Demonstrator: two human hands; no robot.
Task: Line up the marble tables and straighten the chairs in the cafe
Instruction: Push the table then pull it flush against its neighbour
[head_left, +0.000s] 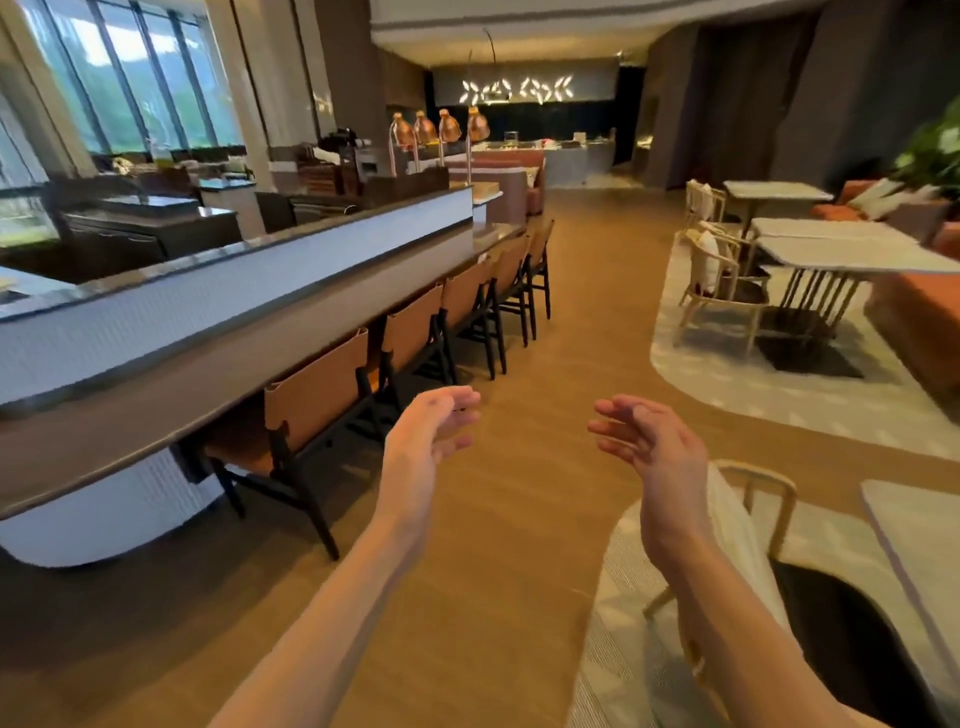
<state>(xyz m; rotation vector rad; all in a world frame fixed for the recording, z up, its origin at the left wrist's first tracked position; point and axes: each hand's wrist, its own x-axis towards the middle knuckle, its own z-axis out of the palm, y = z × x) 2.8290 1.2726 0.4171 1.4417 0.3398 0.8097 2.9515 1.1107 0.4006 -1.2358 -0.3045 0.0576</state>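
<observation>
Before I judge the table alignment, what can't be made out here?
Head view only:
- Near marble table: cut off by the right edge.
- Near wooden chair: partly hidden by the right hand and forearm.
- Far marble tables: blurred, edges unclear.

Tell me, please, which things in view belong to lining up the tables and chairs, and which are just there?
Job: marble tables; wooden chairs; near chair; near table.
Not the job: bar counter; bar stools; copper lamps; orange sofa.
</observation>
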